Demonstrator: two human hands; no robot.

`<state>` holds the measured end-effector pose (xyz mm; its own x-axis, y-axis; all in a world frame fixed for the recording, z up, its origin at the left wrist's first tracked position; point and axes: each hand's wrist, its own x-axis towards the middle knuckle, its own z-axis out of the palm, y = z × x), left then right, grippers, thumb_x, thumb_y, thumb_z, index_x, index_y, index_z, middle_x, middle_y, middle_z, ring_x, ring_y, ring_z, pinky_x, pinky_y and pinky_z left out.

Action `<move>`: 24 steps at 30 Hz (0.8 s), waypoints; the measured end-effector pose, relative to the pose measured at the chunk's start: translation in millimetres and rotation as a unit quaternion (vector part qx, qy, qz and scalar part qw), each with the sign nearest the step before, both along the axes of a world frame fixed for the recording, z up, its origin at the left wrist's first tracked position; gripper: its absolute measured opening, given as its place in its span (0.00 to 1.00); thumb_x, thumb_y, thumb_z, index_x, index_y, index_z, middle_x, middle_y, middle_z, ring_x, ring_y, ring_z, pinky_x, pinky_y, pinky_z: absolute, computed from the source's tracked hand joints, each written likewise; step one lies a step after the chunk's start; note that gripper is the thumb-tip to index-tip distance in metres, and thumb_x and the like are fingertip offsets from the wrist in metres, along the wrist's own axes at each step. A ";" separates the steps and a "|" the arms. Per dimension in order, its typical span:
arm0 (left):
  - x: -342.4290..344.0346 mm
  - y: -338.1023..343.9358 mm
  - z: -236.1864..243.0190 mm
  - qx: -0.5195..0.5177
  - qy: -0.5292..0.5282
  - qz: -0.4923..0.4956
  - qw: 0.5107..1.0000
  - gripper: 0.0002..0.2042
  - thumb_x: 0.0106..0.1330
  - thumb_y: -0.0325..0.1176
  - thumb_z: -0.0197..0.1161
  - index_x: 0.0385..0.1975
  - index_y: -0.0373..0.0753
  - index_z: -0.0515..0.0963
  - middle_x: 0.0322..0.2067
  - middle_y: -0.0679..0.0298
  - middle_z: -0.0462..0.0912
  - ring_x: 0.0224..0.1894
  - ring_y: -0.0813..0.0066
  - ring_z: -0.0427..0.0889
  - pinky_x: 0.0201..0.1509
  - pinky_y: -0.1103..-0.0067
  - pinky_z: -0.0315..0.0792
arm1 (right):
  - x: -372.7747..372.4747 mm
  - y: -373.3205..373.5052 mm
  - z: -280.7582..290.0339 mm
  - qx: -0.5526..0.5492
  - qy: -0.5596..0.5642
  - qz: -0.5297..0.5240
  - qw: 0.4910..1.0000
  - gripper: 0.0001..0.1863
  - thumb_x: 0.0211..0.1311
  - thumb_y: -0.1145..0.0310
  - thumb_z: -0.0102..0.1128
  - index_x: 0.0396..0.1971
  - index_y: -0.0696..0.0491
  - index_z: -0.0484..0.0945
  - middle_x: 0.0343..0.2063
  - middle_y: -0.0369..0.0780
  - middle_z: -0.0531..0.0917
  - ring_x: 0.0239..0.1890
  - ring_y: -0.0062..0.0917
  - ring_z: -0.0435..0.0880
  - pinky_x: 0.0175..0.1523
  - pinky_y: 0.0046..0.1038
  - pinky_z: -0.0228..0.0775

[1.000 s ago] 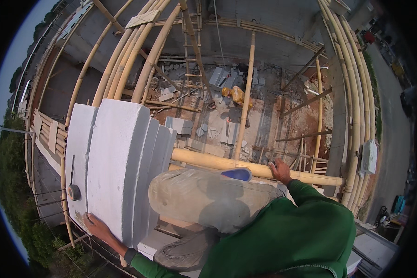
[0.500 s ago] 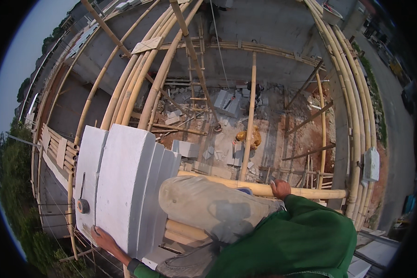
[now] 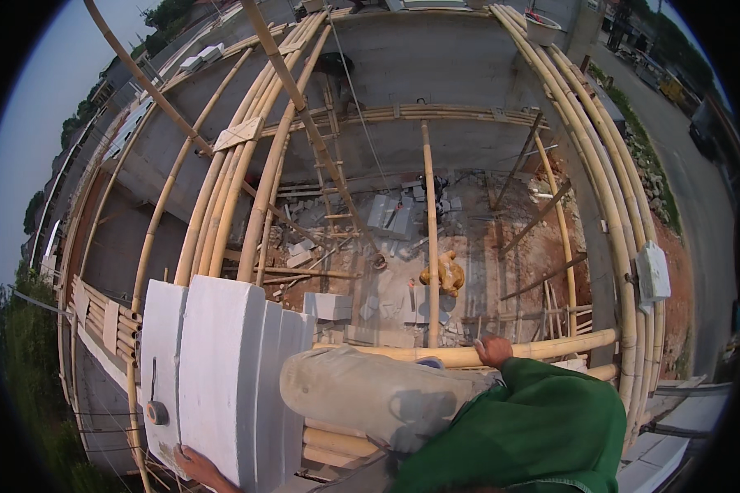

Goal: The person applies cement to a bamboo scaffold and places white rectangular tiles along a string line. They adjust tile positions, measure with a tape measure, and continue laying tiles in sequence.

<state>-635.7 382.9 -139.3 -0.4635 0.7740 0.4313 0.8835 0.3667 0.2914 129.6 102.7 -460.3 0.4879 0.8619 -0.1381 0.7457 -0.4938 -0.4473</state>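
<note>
My right hand (image 3: 493,351) is closed around a horizontal bamboo pole (image 3: 569,344) below centre, with my green sleeve behind it. At lower left my left hand (image 3: 199,464) grips the lower edge of a stack of white blocks (image 3: 217,361). A small round tool (image 3: 158,413) with a thin strip lies on the leftmost block, above that hand. My bent leg (image 3: 366,386) in pale trousers rests between the blocks and my right arm, partly hiding a blue object (image 3: 429,361) by the pole.
Bamboo bundles (image 3: 607,181) and grey block walls (image 3: 419,57) surround a drop to a rubble floor, where a person in yellow (image 3: 444,271) bends near blocks. A bamboo ladder (image 3: 330,181), another dark-clothed person (image 3: 337,70) higher up and a road (image 3: 703,214) are visible.
The view has tilted up, showing more of the far wall and road. The person in yellow below has moved rightward past the upright pole. My hands stay in place.
</note>
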 end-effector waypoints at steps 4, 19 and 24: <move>-1.2 -1.0 2.5 -0.013 0.011 -0.023 1.000 0.23 0.81 0.40 0.51 0.62 0.25 0.76 0.60 0.38 0.80 0.62 0.40 0.78 0.68 0.60 0.70 | -1.5 -2.8 -4.7 -0.027 -0.015 0.000 1.000 0.22 0.73 0.50 0.54 0.29 0.53 0.83 0.28 0.51 0.86 0.32 0.53 0.85 0.39 0.55 0.76; 4.7 15.2 -4.6 -0.001 0.009 -0.013 1.000 0.23 0.81 0.41 0.51 0.62 0.26 0.77 0.61 0.40 0.80 0.63 0.42 0.78 0.68 0.60 0.70 | -0.3 -3.4 -13.0 -0.047 -0.020 -0.001 0.999 0.21 0.69 0.50 0.55 0.35 0.53 0.85 0.36 0.48 0.89 0.39 0.48 0.88 0.45 0.51 0.78; -3.1 12.1 -6.0 -0.004 0.008 -0.013 1.000 0.23 0.81 0.41 0.51 0.62 0.26 0.77 0.61 0.40 0.79 0.63 0.42 0.78 0.68 0.61 0.70 | -1.2 -3.1 -8.4 -0.044 -0.012 -0.003 0.999 0.20 0.69 0.51 0.55 0.35 0.53 0.85 0.36 0.49 0.89 0.38 0.49 0.88 0.44 0.51 0.78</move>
<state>-638.8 395.0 -145.3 -0.4355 0.7892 0.4330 0.8977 0.3450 0.2741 128.5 99.6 -468.7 0.4977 0.8438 -0.2008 0.7523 -0.5351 -0.3843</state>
